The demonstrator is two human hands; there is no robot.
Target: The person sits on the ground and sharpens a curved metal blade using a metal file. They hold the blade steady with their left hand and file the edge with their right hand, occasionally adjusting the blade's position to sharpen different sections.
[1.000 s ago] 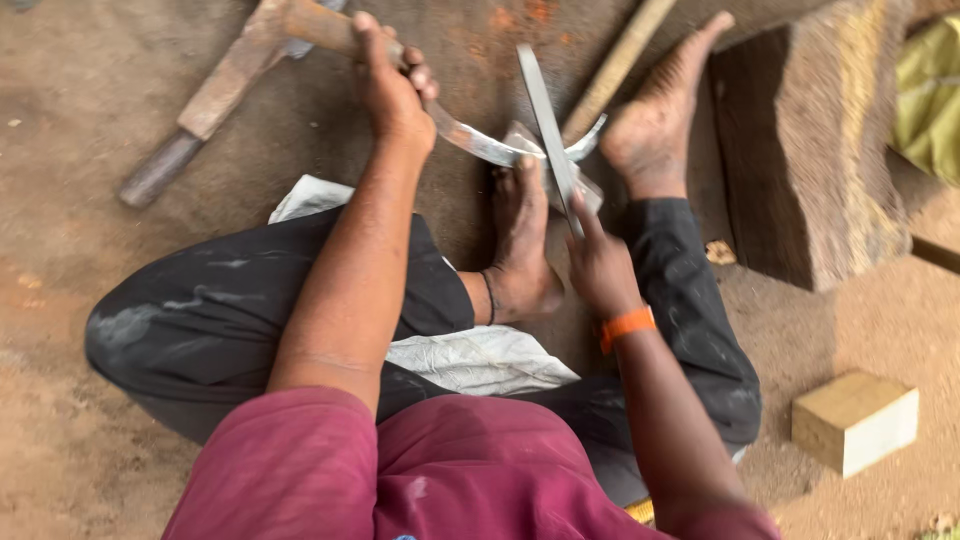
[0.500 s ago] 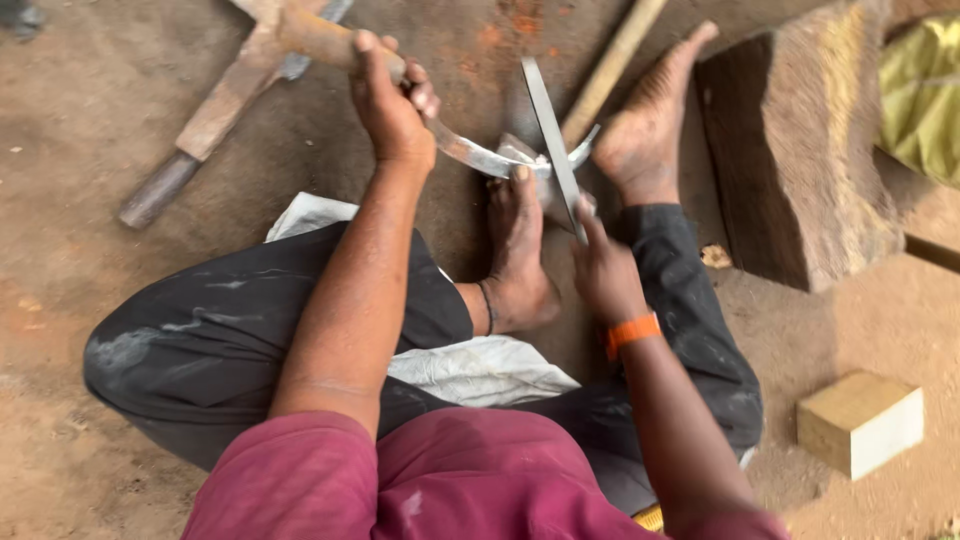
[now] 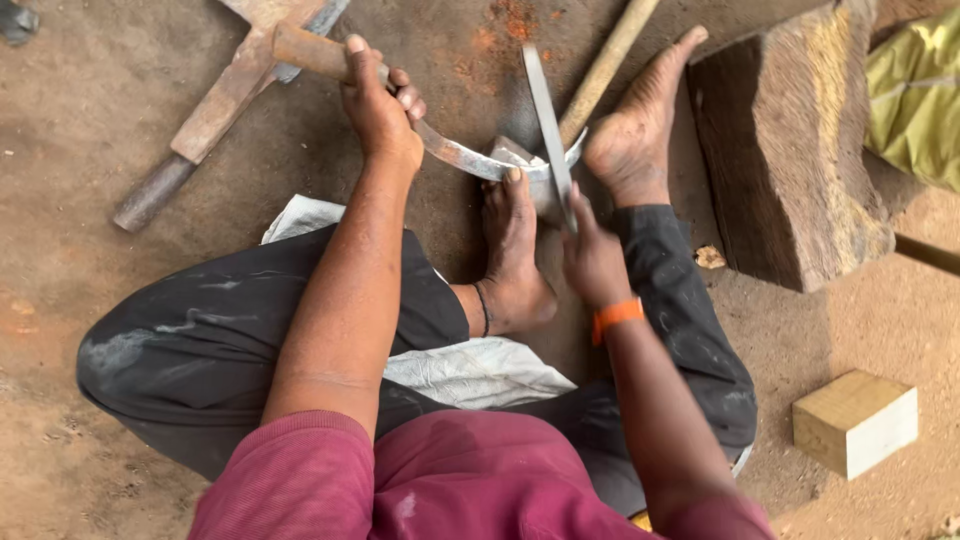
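Sickle (image 3: 470, 160), curved steel, lying far centre across a small block by the feet; likely stiff, sharp-edged, fairly light. Left hand (image 3: 378, 112) clenching its wooden handle (image 3: 310, 52), the safe hold. Right hand (image 3: 592, 255) wrapping a flat file (image 3: 547, 125), pressing against the blade.
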